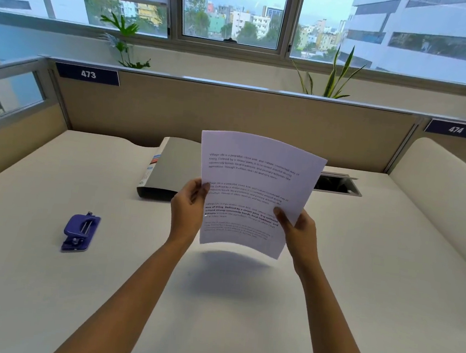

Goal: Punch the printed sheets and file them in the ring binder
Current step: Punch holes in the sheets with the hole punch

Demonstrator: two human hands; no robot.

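Note:
White printed sheets [251, 178] with black text are held upright above the middle of the desk. My left hand [188, 203] grips their left edge and my right hand [298, 228] grips the lower right edge. A grey ring binder [170, 167] lies closed on the desk behind the sheets, its labelled spine facing left; the sheets hide its right part. A blue hole punch [80, 232] sits on the desk to the left, apart from both hands.
The white desk [359, 274] is bounded by beige partition walls at the back and sides. An open cable slot [338, 183] sits in the desk at the back right. Plants and windows lie beyond the partition.

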